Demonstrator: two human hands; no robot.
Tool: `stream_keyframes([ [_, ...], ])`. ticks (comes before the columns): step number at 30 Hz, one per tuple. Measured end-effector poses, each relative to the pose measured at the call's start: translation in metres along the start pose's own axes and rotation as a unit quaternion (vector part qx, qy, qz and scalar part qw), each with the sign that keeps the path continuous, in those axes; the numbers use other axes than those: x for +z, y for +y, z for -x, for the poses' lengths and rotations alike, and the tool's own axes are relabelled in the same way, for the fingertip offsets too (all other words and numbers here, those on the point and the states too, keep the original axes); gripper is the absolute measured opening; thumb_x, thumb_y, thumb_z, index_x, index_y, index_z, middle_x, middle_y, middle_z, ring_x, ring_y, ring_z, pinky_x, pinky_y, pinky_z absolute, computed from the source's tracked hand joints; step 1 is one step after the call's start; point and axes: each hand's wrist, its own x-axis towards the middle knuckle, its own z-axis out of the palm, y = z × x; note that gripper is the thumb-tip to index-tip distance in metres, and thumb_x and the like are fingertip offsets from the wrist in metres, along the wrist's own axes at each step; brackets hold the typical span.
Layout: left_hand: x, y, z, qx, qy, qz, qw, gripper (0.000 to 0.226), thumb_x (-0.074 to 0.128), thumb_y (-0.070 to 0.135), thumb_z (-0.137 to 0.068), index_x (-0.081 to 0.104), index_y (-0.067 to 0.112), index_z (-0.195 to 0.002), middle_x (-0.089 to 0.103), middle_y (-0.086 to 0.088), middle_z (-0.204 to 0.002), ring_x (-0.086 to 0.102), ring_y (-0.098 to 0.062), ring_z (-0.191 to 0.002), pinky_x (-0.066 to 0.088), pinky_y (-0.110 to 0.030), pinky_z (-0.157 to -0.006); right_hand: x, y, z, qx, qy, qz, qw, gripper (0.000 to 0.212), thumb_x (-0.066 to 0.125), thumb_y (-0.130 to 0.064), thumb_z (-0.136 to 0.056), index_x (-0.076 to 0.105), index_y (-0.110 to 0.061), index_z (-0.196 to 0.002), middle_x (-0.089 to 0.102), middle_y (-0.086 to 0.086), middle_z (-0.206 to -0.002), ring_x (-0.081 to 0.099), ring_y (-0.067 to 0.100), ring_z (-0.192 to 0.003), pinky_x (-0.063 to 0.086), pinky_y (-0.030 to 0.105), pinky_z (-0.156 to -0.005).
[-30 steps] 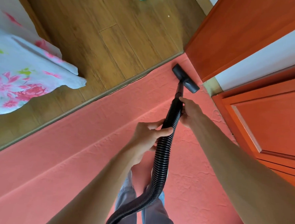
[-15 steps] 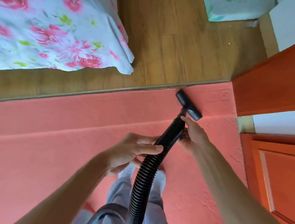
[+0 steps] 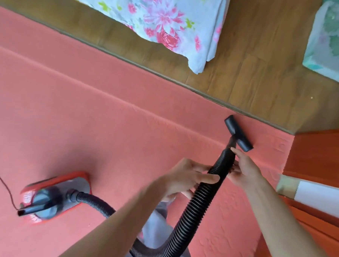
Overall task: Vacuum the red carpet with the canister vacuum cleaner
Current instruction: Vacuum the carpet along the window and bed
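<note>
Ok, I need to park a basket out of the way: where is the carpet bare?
Bare carpet stretches wide between the canister and the wood floor, left of the hose. It is crowded at the right: the left hand and right hand hold the hose by the nozzle, close to the door.

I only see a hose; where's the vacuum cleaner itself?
Head view, lower left: the red vacuum cleaner sits on the carpet, left of the left hand gripping its hose.

No readable text; markings on the canister vacuum (image 3: 55,195) are blurred.
</note>
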Motion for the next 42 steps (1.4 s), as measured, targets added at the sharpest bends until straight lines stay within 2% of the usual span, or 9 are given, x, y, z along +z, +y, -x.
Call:
stream_keyframes([
  [4, -0.009, -0.050, 0.056, 0.000, 0.031, 0.071, 0.997, 0.033, 0.069, 0.026, -0.093, 0.071, 0.017, -0.124, 0.077, -0.002, -0.098, 0.075, -0.018, -0.081, 0.059, -0.026, -0.062, 0.023, 0.053, 0.026, 0.023, -0.018, 0.063, 0.998, 0.046, 0.067, -0.017, -0.089, 0.054, 0.000, -0.129, 0.060, 0.017, -0.117, 0.060, 0.028, -0.111, 0.050, 0.043, -0.100],
  [8, -0.009, -0.101, 0.106, 0.025, 0.076, 0.110, 0.991, 0.033, 0.066, 0.027, -0.095, 0.069, 0.013, -0.124, 0.075, -0.009, -0.108, 0.074, -0.022, -0.089, 0.061, -0.028, -0.067, 0.040, 0.106, 0.053, 0.020, -0.050, 0.120, 0.991, 0.044, 0.068, -0.017, -0.088, 0.056, -0.004, -0.128, 0.060, 0.015, -0.126, 0.059, 0.027, -0.119, 0.049, 0.044, -0.101],
  [13, 0.010, -0.163, 0.157, 0.054, 0.089, 0.150, 0.983, 0.028, 0.066, 0.027, -0.095, 0.071, 0.012, -0.119, 0.074, -0.007, -0.100, 0.071, -0.023, -0.084, 0.059, -0.032, -0.067, 0.035, 0.160, 0.092, 0.022, -0.111, 0.230, 0.967, 0.039, 0.062, -0.022, -0.092, 0.056, -0.002, -0.125, 0.061, 0.013, -0.098, 0.062, 0.024, -0.087, 0.053, 0.036, -0.077],
  [16, 0.018, -0.191, 0.183, 0.079, 0.095, 0.169, 0.978, 0.022, 0.067, 0.028, -0.094, 0.073, 0.012, -0.108, 0.070, 0.000, -0.080, 0.066, -0.022, -0.074, 0.053, -0.030, -0.061, 0.038, 0.184, 0.117, 0.017, -0.147, 0.287, 0.947, 0.042, 0.058, -0.024, -0.095, 0.055, 0.001, -0.129, 0.058, 0.013, -0.094, 0.059, 0.022, -0.078, 0.051, 0.033, -0.078],
  [19, 0.021, -0.215, 0.206, 0.104, 0.113, 0.216, 0.964, 0.033, 0.066, 0.023, -0.094, 0.068, -0.002, -0.116, 0.062, -0.008, -0.079, 0.056, -0.019, -0.064, 0.049, -0.025, -0.052, 0.051, 0.204, 0.138, 0.018, -0.175, 0.338, 0.924, 0.029, 0.056, -0.024, -0.096, 0.059, 0.000, -0.111, 0.057, 0.013, -0.087, 0.063, 0.021, -0.067, 0.056, 0.034, -0.064],
  [23, 0.024, -0.248, 0.225, 0.136, 0.145, 0.271, 0.942, 0.038, 0.067, 0.022, -0.094, 0.066, -0.004, -0.122, 0.063, -0.009, -0.084, 0.059, -0.025, -0.074, 0.052, -0.034, -0.070, 0.071, 0.229, 0.155, 0.022, -0.192, 0.421, 0.886, 0.029, 0.060, -0.025, -0.093, 0.059, 0.002, -0.105, 0.058, 0.016, -0.091, 0.060, 0.022, -0.076, 0.051, 0.033, -0.089],
  [27, 0.033, -0.274, 0.238, 0.156, 0.169, 0.322, 0.918, 0.036, 0.066, 0.020, -0.094, 0.066, -0.005, -0.121, 0.064, -0.005, -0.078, 0.061, -0.021, -0.067, 0.055, -0.042, -0.076, 0.084, 0.257, 0.170, 0.014, -0.200, 0.498, 0.844, 0.024, 0.060, -0.024, -0.093, 0.059, 0.000, -0.094, 0.059, 0.016, -0.088, 0.060, 0.022, -0.074, 0.050, 0.033, -0.075],
  [33, 0.058, -0.305, 0.245, 0.152, 0.154, 0.372, 0.903, 0.036, 0.064, 0.017, -0.090, 0.064, -0.008, -0.116, 0.066, -0.018, -0.093, 0.070, -0.036, -0.082, 0.061, -0.045, -0.068, 0.077, 0.280, 0.170, 0.029, -0.193, 0.591, 0.782, 0.032, 0.060, -0.024, -0.092, 0.059, 0.001, -0.111, 0.061, 0.016, -0.090, 0.060, 0.023, -0.071, 0.055, 0.031, -0.062],
  [42, 0.087, -0.308, 0.233, 0.179, 0.182, 0.414, 0.874, 0.042, 0.068, 0.032, -0.092, 0.066, -0.001, -0.118, 0.073, -0.021, -0.100, 0.073, -0.035, -0.082, 0.061, -0.039, -0.070, 0.083, 0.277, 0.164, -0.029, -0.198, 0.699, 0.687, 0.025, 0.065, -0.026, -0.085, 0.061, -0.006, -0.100, 0.053, 0.011, -0.089, 0.045, 0.022, -0.076, 0.037, 0.034, -0.069],
])
